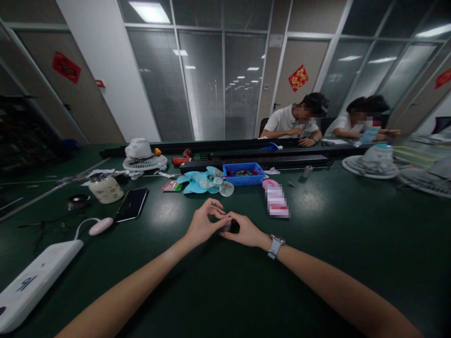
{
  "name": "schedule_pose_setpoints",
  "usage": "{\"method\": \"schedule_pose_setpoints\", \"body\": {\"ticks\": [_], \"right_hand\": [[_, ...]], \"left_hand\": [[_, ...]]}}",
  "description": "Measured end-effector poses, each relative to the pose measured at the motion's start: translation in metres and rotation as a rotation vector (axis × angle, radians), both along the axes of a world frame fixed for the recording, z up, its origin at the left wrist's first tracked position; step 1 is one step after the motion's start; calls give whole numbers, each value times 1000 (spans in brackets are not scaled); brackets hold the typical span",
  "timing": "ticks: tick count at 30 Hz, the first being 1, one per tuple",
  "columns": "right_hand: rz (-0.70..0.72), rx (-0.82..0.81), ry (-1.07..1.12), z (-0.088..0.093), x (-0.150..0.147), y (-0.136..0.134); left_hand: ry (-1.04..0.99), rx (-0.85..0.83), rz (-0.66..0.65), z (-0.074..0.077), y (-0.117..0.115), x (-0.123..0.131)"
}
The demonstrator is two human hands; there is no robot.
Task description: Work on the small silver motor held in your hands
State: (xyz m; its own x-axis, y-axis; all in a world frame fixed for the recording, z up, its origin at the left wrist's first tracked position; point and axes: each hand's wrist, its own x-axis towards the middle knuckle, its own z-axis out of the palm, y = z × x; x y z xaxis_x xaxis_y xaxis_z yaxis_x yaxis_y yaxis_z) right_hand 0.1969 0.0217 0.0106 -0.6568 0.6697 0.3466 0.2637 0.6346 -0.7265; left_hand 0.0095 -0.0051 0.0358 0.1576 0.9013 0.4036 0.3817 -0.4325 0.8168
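Observation:
Just above the dark green tabletop, a small grey metallic cylinder (pixel 227 226) is between my two hands, mostly covered by fingers. My right hand (pixel 244 229) pinches it from the right, thumb low and index finger over its top. From the left, my left hand (pixel 205 223) reaches its thumb tip onto the top of the cylinder, with the other fingers curved above. Whatever fine part lies under the fingertips is too small to make out. Beyond the hands lie light-blue fan blades (pixel 200 182) and a blue tray (pixel 244 174) holding red wires and small parts.
Left are a phone (pixel 132 204), a patterned jar (pixel 104 188) and a white power strip (pixel 42 281) with a pink plug. Fan housings (pixel 145 162), a red tool (pixel 182 158) and black rails (pixel 253 164) line the back. Two people (pixel 294 121) sit opposite.

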Motion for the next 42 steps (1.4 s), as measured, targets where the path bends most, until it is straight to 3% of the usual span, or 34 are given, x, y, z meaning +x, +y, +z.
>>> {"method": "schedule_pose_setpoints", "body": {"ticks": [7, 10, 16, 20, 25, 35, 38, 42], "right_hand": [[-12, -48, -18, -1, 0, 0], [-7, -60, 0, 2, 0, -1], [4, -70, -13, 9, 1, -4], [10, -76, -15, 9, 1, -4], [17, -77, -10, 8, 1, -4], [5, -86, -26, 8, 1, -3], [1, -79, -16, 8, 1, -3], [2, -61, -13, 5, 0, -2]], "left_hand": [[-43, 25, 5, 7, -3, 3], [-106, 82, 89, 9, 3, -4], [-10, 61, 370, -20, 33, -54], [89, -10, 405, -39, 44, -76], [102, -39, 368, -44, 45, -78], [56, -90, 374, -37, 42, -76], [22, -71, 373, -24, 35, -64], [-90, -16, 196, 2, 16, -29]]}}
